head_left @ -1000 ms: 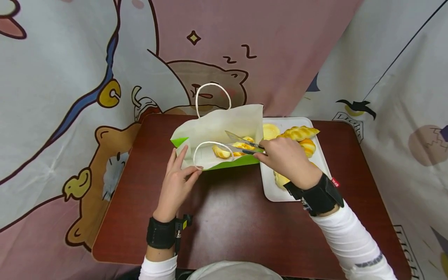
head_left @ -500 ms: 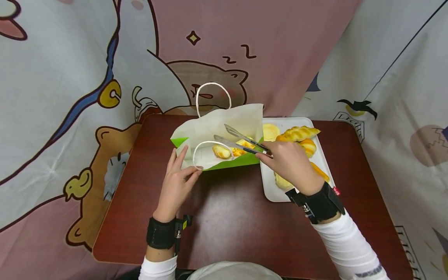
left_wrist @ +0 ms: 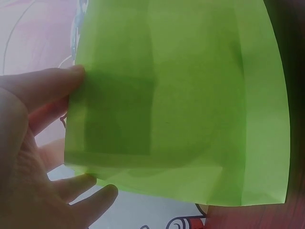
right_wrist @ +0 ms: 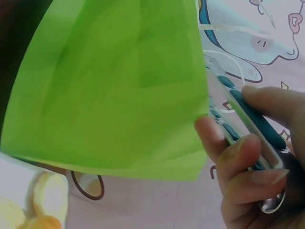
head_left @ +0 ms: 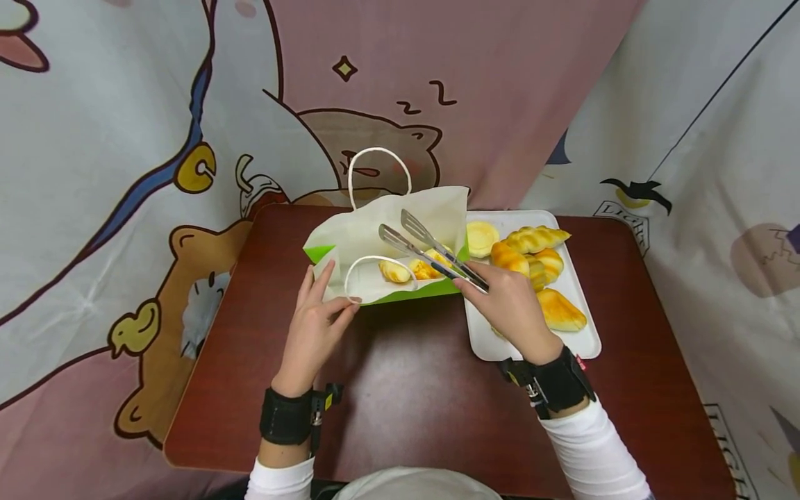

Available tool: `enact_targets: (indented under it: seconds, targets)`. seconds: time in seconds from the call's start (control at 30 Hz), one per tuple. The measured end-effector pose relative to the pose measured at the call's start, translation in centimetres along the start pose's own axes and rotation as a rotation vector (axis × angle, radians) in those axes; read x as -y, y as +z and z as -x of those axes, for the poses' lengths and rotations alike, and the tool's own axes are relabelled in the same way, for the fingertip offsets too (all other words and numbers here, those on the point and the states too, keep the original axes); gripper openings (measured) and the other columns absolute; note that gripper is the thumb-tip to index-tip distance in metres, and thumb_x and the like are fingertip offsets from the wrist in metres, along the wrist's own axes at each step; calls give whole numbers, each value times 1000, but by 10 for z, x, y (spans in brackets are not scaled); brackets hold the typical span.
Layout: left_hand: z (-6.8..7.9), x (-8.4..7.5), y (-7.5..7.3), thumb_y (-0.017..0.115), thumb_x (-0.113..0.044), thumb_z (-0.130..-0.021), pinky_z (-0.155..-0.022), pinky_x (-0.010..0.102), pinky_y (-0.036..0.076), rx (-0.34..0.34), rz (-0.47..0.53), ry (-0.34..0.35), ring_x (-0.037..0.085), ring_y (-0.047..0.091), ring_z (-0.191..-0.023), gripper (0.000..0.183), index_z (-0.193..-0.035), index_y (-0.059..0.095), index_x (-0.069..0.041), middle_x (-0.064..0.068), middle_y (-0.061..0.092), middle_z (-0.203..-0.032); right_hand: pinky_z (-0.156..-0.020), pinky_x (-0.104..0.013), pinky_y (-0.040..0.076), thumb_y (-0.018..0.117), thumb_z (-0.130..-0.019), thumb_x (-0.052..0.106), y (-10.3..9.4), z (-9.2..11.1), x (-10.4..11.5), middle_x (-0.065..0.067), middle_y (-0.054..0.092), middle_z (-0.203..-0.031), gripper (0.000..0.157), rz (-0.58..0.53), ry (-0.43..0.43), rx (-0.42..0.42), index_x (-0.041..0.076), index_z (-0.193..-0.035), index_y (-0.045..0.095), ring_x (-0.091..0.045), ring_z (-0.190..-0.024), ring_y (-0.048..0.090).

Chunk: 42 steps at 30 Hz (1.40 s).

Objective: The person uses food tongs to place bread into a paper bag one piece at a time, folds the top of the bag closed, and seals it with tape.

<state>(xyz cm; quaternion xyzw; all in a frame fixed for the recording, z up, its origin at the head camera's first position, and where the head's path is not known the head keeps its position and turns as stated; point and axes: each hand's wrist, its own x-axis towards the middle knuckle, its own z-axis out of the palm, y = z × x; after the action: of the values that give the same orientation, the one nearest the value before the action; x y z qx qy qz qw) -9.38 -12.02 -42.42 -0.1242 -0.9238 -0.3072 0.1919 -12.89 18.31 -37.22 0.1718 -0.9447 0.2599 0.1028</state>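
A green paper bag point(head_left: 431, 208) with a white inside and white cord handles stands open on the table. Several golden bread rolls point(head_left: 423, 269) lie inside it. My left hand point(head_left: 308, 337) pinches the bag's near left rim between thumb and fingers; in the left wrist view the thumb lies on the green side point(left_wrist: 190, 105). Metal tongs point(head_left: 431, 261) with dark grips are held in my right hand point(head_left: 514, 304), over the bag's right end. Their arms are spread apart with nothing between the tips. The right wrist view shows my fingers curled round the tongs' handles point(right_wrist: 259, 121).
To the right of the bag is a white tray point(head_left: 484, 349) with several breads: a round yellow one point(head_left: 482, 239), a twisted one point(head_left: 539, 239) and a wedge-shaped one point(head_left: 561, 310). A printed cloth point(head_left: 512, 83) hangs behind the brown table point(head_left: 400, 410).
The tongs have risen out of the bag with their tips pointing up and away, and their arms have spread. The right forearm has shifted left and nearer the body. The left hand keeps its place.
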Motion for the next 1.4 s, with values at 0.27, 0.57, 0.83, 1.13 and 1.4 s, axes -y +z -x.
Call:
enact_targets:
  seconds: [0.27, 0.57, 0.83, 1.13, 1.4]
  targets:
    - [2, 1, 0, 75, -21, -81, -102, 62, 32, 9, -7, -6, 35, 13, -140, 13, -88, 78, -11, 15, 38, -147, -52, -33, 45, 66, -87, 39, 12, 12, -1, -9, 71, -92, 43, -79, 56, -94, 6, -116, 68, -19, -65, 55]
    - [0, 2, 1, 75, -19, -81, -103, 61, 31, -1, 3, 9, 35, 12, -140, 11, -87, 79, -11, 15, 39, -147, -44, -30, 41, 73, -83, 28, 15, 26, -5, -12, 71, -90, 37, -159, 33, -280, 4, -111, 70, -16, -55, 50]
    - [-1, 2, 3, 76, -19, -80, -104, 62, 29, -11, 21, 7, 36, 13, -139, 11, -88, 78, -11, 15, 39, -147, -48, -17, 41, 75, -82, 27, 12, 42, -9, -10, 72, -84, 38, -262, 152, -408, 6, -113, 70, -13, -56, 53]
    - [-1, 4, 2, 76, -18, -80, -106, 60, 27, -19, 16, 24, 37, 13, -139, 11, -87, 78, -11, 17, 39, -146, -45, -9, 43, 71, -85, 26, 16, 63, -16, -6, 67, -74, 34, -421, 320, -484, 9, -115, 70, -8, -47, 51]
    - [0, 3, 1, 76, -17, -79, -106, 60, 27, -22, 18, 39, 38, 14, -139, 11, -87, 78, -10, 19, 39, -146, -41, -13, 37, 70, -86, 24, 16, 81, -28, -1, 66, -72, 31, -383, 384, -501, 11, -114, 70, -8, -46, 48]
